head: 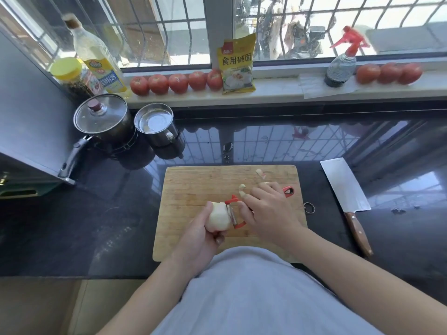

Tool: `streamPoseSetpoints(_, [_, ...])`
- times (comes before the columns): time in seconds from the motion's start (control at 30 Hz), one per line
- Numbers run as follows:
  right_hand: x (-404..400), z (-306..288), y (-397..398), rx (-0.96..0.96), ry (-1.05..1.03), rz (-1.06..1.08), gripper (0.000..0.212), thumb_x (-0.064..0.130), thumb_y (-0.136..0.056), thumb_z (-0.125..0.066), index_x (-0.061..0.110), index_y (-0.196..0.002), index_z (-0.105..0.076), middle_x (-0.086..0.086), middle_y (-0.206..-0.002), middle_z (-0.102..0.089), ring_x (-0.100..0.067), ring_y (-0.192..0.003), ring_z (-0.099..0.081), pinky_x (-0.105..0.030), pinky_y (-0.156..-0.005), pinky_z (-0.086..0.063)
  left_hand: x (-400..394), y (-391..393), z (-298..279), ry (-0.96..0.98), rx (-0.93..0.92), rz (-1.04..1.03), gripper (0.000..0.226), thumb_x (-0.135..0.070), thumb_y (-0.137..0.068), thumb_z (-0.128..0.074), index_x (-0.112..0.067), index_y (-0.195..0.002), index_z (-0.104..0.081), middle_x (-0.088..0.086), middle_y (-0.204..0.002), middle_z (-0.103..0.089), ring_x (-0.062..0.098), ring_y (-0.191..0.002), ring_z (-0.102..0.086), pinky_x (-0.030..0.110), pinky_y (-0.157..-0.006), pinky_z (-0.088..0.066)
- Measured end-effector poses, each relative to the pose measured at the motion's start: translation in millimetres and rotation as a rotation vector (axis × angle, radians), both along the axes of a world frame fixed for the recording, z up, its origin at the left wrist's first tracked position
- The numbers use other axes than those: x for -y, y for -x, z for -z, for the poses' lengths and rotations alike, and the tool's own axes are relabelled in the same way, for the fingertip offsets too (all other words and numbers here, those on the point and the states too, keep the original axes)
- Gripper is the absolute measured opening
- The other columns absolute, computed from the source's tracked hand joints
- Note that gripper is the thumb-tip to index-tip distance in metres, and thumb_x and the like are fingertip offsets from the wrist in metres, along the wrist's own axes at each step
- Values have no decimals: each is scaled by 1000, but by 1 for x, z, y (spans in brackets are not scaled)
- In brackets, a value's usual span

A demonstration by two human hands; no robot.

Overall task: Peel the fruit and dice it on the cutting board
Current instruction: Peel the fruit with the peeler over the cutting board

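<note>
Far left on the counter (pixel 121 213) sit a lidded pot (pixel 101 117) and a steel cup (pixel 154 124), pushed back toward the sill, I judge to keep my working space free. My left hand (pixel 203 240) curls around the fruit (pixel 220 217), fingers wrapped under and behind it, holding it just above the cutting board (pixel 193 189) so that falling skin lands on the wood. The exposed flesh faces right, toward the tool; most of what I see is already pale and bare. My right hand (pixel 268 213) grips the red peeler (pixel 235 213), its blade pressed against the fruit's right side, handle end poking out beyond my knuckles. A few peel scraps (pixel 260 174) lie on the board's far right corner. Right of the board, the cleaver (pixel 344 187) rests flat on the counter, handle toward me, placed ready, I'd say, for dicing once peeling finishes.
</note>
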State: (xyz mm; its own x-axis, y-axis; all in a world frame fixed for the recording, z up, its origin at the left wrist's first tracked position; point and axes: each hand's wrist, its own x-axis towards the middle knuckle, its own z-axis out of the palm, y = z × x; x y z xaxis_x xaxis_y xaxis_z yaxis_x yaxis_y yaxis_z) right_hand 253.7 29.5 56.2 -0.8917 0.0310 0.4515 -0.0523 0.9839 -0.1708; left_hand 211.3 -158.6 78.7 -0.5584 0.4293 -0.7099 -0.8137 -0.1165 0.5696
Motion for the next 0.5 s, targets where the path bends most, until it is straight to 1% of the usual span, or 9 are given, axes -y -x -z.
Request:
streamPoseSetpoints(0.07, [-14,15,1,210,-40,141,45,35,-98,-43,19,-63,-64,1,-64,-61,-25,-71,-58,-39,-73,-37,0,-2,-5,-20,17,-7,47,-48,-102,-49,-8,-121,-64,11,-95,-69,16,-67,-50,28,-56,-31])
streamPoseSetpoints(0.13, [-31,32,-5,390,-134,273,53,40,-98,-30,22,-61,-65,2,-67,-66,-26,-76,-61,-40,-75,-30,0,-2,-10,-43,18,-7,41,-45,-100,-51,-10,-117,-63,11,-94,-70,17,-69,-52,29,-59,-30])
streamPoseSetpoints(0.17, [-38,38,-9,416,-165,302,53,41,-98,-30,23,-61,-64,3,-68,-66,-26,-75,-61,-39,-74,-28,1,-2,-11,-48,6,-13,43,-44,-98,-54,-9,-122,-62,12,-99,-70,18,-73,-56,29,-61,-32])
streamPoseSetpoints(0.23, [-43,38,-16,443,-178,326,44,39,-99,-46,24,-61,-63,3,-69,-66,-26,-73,-59,-39,-72,-25,4,0,-11,-53,-21,-28,53,-41,-95,-60,-8,-136,-56,13,-111,-70,20,-83,-63,29,-67,-39])
streamPoseSetpoints(0.3, [-39,34,-16,433,-158,341,39,37,-98,-54,23,-62,-62,3,-69,-66,-27,-74,-58,-40,-72,-26,5,2,-10,-62,-18,-37,56,-37,-94,-61,-10,-142,-53,12,-115,-69,21,-85,-66,29,-70,-43])
streamPoseSetpoints(0.37, [-32,24,-13,375,-68,341,37,35,-99,-54,24,-64,-58,4,-69,-63,-26,-76,-57,-40,-73,-32,5,3,-10,-75,7,-37,53,-32,-91,-62,-14,-140,-56,10,-114,-70,21,-86,-66,30,-71,-43])
streamPoseSetpoints(0.43, [-26,13,-12,243,65,256,38,31,-100,-55,25,-63,-49,5,-68,-58,-25,-75,-54,-39,-72,-36,4,4,-11,-96,37,-26,45,-29,-89,-60,-18,-133,-60,10,-112,-70,21,-84,-64,31,-71,-41])
streamPoseSetpoints(0.47, [-22,6,-12,161,117,203,39,31,-100,-53,25,-63,-47,5,-67,-55,-24,-73,-53,-38,-72,-36,4,4,-13,-107,50,-21,40,-28,-90,-58,-17,-128,-62,10,-110,-70,20,-82,-64,32,-70,-42])
streamPoseSetpoints(0.5, [-18,-2,-13,76,144,155,39,32,-100,-51,22,-62,-49,4,-66,-55,-24,-71,-52,-38,-71,-36,3,3,-14,-116,61,-17,35,-28,-91,-56,-16,-124,-63,10,-108,-70,20,-78,-63,32,-70,-42])
